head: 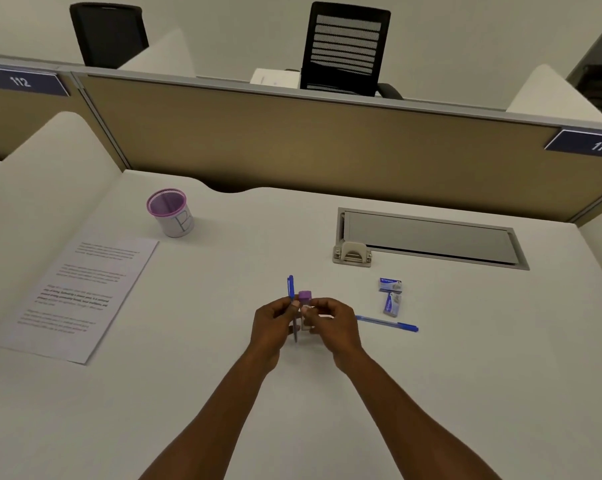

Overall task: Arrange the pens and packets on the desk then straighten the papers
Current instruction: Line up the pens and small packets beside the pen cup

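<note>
Both hands are meeting over the middle of the white surface [431, 393]. The left hand [273, 323] is gripping a blue pen [291, 289] upright, fingers curled around its barrel, cap end pointing to the far side. The right hand [330, 322] is pinching a small purple-capped item [305, 299] just beside that pen; what it is cannot be told, too small. A second blue pen [387, 323] is lying flat on the surface just right of the right hand. Two small blue-and-white packets [390, 295] are lying end to end just beyond that pen, touching or nearly so. A printed paper sheet [74, 297] is sitting at the left, tilted, well apart from the hands. A purple mesh cup [169, 213] is standing upright beyond the paper. A hole punch [352, 255] is sitting at the near left corner of a grey cable hatch [431, 237].
</note>
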The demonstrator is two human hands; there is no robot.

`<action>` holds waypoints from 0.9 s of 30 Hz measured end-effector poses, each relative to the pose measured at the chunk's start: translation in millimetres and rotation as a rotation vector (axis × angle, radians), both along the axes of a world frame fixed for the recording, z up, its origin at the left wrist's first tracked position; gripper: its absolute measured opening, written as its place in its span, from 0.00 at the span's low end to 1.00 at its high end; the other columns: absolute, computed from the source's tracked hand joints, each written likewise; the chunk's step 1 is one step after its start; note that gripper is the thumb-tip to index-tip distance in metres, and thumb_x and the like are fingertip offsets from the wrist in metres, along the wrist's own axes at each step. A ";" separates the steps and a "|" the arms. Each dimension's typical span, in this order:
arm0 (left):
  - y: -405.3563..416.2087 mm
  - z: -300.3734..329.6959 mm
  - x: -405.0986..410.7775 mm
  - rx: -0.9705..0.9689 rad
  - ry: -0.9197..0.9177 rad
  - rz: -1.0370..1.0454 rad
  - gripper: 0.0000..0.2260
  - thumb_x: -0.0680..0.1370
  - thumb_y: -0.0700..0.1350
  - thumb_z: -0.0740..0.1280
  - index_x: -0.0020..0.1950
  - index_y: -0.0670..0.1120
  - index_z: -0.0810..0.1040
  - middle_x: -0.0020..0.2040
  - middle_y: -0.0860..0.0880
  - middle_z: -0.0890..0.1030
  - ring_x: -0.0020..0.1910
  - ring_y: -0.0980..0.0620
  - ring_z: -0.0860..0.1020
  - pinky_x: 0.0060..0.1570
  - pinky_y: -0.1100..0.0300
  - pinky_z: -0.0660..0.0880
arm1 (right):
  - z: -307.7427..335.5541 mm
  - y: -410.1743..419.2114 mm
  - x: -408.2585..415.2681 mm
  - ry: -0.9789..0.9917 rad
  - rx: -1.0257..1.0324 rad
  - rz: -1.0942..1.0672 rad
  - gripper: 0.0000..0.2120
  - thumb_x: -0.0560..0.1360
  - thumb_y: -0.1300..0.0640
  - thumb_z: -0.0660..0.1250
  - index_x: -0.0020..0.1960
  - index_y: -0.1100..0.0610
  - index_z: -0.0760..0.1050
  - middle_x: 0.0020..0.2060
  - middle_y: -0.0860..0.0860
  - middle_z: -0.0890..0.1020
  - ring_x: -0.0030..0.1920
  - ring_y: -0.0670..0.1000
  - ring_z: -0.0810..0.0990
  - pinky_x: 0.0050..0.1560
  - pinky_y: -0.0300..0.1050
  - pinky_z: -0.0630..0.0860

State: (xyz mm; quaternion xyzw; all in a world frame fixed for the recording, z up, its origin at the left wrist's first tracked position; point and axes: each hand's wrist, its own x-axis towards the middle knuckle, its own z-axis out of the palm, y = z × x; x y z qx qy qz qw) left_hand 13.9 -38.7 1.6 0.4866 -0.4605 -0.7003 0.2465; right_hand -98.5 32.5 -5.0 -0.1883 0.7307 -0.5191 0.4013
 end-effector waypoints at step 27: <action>7.3 -5.3 21.8 0.523 0.333 0.073 0.12 0.81 0.42 0.63 0.62 0.40 0.77 0.56 0.39 0.84 0.54 0.39 0.83 0.49 0.46 0.80 | 2.4 53.3 -56.3 1.020 0.394 0.190 0.05 0.78 0.51 0.64 0.52 0.46 0.78 0.37 0.46 0.83 0.35 0.48 0.81 0.35 0.43 0.77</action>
